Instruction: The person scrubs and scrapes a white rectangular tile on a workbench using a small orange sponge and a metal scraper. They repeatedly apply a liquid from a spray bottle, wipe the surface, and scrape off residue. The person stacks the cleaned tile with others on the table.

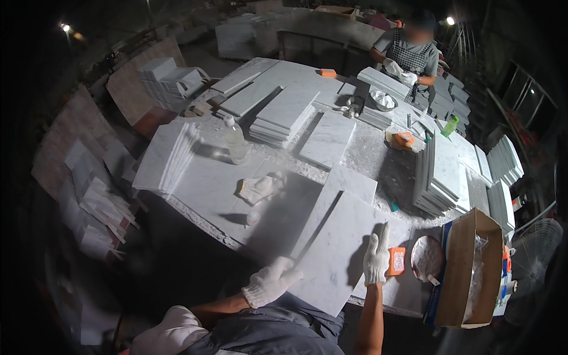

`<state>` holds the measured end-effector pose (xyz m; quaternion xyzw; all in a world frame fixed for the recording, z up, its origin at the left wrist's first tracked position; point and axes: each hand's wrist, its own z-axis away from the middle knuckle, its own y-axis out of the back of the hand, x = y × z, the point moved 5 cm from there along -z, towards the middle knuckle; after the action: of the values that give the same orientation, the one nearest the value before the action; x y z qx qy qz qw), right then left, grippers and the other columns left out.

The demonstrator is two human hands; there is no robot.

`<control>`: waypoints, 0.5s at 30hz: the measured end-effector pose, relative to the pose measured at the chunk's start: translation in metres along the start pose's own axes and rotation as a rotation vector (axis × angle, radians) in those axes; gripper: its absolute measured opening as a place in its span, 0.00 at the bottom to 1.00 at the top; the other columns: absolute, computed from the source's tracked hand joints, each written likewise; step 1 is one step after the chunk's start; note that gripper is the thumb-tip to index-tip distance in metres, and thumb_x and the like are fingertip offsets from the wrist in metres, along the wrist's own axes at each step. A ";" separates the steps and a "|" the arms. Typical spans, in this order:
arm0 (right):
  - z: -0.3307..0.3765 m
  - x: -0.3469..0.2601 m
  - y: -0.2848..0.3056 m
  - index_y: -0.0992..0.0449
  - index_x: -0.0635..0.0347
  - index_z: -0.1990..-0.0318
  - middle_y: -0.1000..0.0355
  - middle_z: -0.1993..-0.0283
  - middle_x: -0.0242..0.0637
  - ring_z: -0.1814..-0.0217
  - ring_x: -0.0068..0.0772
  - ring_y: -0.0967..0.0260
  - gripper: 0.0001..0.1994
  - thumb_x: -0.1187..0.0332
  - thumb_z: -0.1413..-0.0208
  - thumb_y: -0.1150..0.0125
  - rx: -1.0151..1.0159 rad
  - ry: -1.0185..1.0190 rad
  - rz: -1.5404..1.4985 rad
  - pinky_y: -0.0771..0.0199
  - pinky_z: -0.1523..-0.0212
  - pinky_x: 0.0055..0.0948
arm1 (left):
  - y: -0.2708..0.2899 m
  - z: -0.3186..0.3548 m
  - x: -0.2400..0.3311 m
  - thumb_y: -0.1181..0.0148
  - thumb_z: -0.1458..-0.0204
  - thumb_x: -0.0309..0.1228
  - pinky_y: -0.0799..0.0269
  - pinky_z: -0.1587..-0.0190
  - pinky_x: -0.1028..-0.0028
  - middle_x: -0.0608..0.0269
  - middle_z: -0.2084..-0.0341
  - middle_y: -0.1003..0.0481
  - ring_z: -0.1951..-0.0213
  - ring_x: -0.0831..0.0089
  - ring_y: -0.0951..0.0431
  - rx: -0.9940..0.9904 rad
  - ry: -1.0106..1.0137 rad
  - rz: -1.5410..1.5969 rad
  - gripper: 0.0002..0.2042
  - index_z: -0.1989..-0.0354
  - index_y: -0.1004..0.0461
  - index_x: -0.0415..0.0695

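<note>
A pale grey-veined marble slab [331, 254] lies before me, its near end reaching past the table's edge to my lap. My left hand [269, 284], in a white knit glove, is at the slab's lower left edge, fingers and thumb closed about that edge; their undersides are hidden. On the slab's right side, my gloved right hand [376, 260] has its fingers stretched out flat, pointing away from me. Just right of it sits an orange block [396, 261]. A round dish of whitish material [427, 258] stands farther right.
An open cardboard box [470, 266] stands at the right edge. Stacked slabs [436, 171] rise beyond it, with more stacks [284, 115] farther back. A clear bottle [234, 142] and a crumpled glove [260, 188] are left of centre. Across the table works another person [408, 56].
</note>
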<state>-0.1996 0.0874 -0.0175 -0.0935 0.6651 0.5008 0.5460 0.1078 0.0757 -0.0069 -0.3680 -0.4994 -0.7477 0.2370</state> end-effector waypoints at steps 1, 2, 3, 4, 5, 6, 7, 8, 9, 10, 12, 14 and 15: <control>0.008 0.004 0.000 0.52 0.57 0.22 0.37 0.27 0.47 0.37 0.45 0.27 0.35 0.51 0.31 0.53 0.013 0.023 -0.041 0.31 0.35 0.33 | -0.003 -0.001 -0.002 0.35 0.43 0.51 0.26 0.57 0.66 0.52 0.68 0.22 0.62 0.64 0.20 -0.068 0.019 0.015 0.24 0.53 0.28 0.41; 0.015 0.010 -0.002 0.53 0.58 0.22 0.41 0.25 0.49 0.31 0.45 0.34 0.34 0.54 0.29 0.54 -0.004 0.037 -0.117 0.36 0.31 0.34 | -0.006 -0.003 -0.006 0.35 0.42 0.52 0.27 0.57 0.66 0.53 0.69 0.23 0.63 0.65 0.22 -0.141 0.041 0.028 0.25 0.55 0.29 0.40; 0.024 0.017 -0.004 0.54 0.59 0.22 0.45 0.23 0.50 0.26 0.45 0.41 0.33 0.57 0.28 0.55 -0.009 0.052 -0.195 0.42 0.28 0.34 | -0.009 -0.005 -0.009 0.35 0.42 0.52 0.28 0.57 0.67 0.53 0.69 0.23 0.64 0.67 0.24 -0.192 0.055 0.007 0.25 0.56 0.29 0.39; 0.034 0.025 -0.006 0.55 0.60 0.22 0.49 0.21 0.51 0.20 0.44 0.47 0.31 0.60 0.26 0.56 -0.011 0.063 -0.271 0.48 0.25 0.34 | -0.012 -0.007 -0.011 0.35 0.42 0.53 0.28 0.58 0.67 0.54 0.69 0.24 0.64 0.69 0.26 -0.226 0.062 0.060 0.26 0.58 0.29 0.38; 0.043 0.033 -0.007 0.53 0.63 0.23 0.41 0.25 0.52 0.36 0.41 0.27 0.36 0.52 0.30 0.52 0.054 0.079 -0.324 0.28 0.37 0.35 | -0.014 -0.009 -0.014 0.35 0.42 0.53 0.29 0.59 0.67 0.55 0.69 0.25 0.65 0.71 0.28 -0.240 0.061 0.078 0.26 0.60 0.30 0.37; 0.053 0.039 -0.007 0.52 0.63 0.23 0.41 0.28 0.49 0.38 0.39 0.29 0.34 0.55 0.29 0.52 0.018 0.107 -0.282 0.28 0.39 0.33 | -0.017 -0.012 -0.015 0.35 0.42 0.54 0.30 0.60 0.67 0.56 0.69 0.26 0.66 0.73 0.30 -0.259 0.039 0.049 0.27 0.62 0.31 0.36; 0.062 0.048 -0.008 0.50 0.64 0.23 0.40 0.31 0.47 0.41 0.37 0.30 0.32 0.58 0.27 0.53 -0.029 0.057 -0.338 0.28 0.41 0.31 | -0.020 -0.013 -0.018 0.35 0.42 0.54 0.30 0.60 0.69 0.58 0.70 0.27 0.65 0.77 0.33 -0.268 0.063 0.059 0.28 0.63 0.31 0.36; 0.071 0.058 -0.011 0.49 0.63 0.24 0.36 0.37 0.42 0.47 0.31 0.32 0.30 0.60 0.27 0.54 -0.063 -0.045 -0.396 0.29 0.46 0.28 | -0.028 -0.015 -0.023 0.35 0.46 0.60 0.34 0.36 0.65 0.32 0.43 0.27 0.37 0.50 0.28 -0.379 0.155 0.169 0.46 0.37 0.35 0.25; 0.080 0.065 -0.015 0.47 0.62 0.24 0.33 0.44 0.37 0.52 0.26 0.34 0.28 0.62 0.26 0.54 -0.092 -0.147 -0.459 0.29 0.50 0.25 | -0.031 -0.016 -0.026 0.35 0.46 0.61 0.33 0.36 0.64 0.32 0.43 0.27 0.37 0.50 0.28 -0.372 0.201 0.204 0.46 0.37 0.35 0.25; 0.087 0.070 -0.017 0.46 0.62 0.24 0.29 0.51 0.32 0.58 0.20 0.35 0.27 0.63 0.26 0.55 -0.118 -0.245 -0.528 0.30 0.54 0.22 | -0.033 -0.017 -0.029 0.35 0.46 0.61 0.33 0.36 0.64 0.33 0.43 0.27 0.37 0.50 0.28 -0.360 0.246 0.235 0.46 0.37 0.35 0.25; 0.095 0.066 -0.017 0.41 0.67 0.28 0.34 0.34 0.46 0.34 0.36 0.39 0.25 0.61 0.25 0.60 -0.164 -0.133 -0.408 0.41 0.33 0.33 | -0.032 -0.020 -0.031 0.35 0.45 0.60 0.33 0.35 0.64 0.32 0.41 0.28 0.36 0.51 0.28 -0.277 0.214 0.144 0.48 0.35 0.38 0.23; 0.100 0.069 -0.017 0.38 0.70 0.30 0.34 0.30 0.51 0.28 0.43 0.38 0.25 0.60 0.24 0.64 -0.139 -0.128 -0.223 0.43 0.27 0.37 | -0.035 -0.021 -0.035 0.36 0.45 0.60 0.36 0.33 0.65 0.32 0.38 0.31 0.34 0.51 0.31 -0.287 0.234 0.191 0.49 0.34 0.40 0.23; 0.099 0.070 -0.017 0.37 0.70 0.31 0.34 0.31 0.52 0.29 0.44 0.37 0.25 0.61 0.24 0.65 -0.119 -0.075 -0.182 0.42 0.27 0.37 | -0.036 -0.021 -0.038 0.36 0.45 0.60 0.37 0.33 0.65 0.32 0.37 0.32 0.33 0.51 0.32 -0.298 0.249 0.223 0.49 0.33 0.41 0.22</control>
<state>-0.1525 0.1849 -0.0746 -0.1670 0.6021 0.4910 0.6070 0.0991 0.0696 -0.0625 -0.3567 -0.3065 -0.8220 0.3211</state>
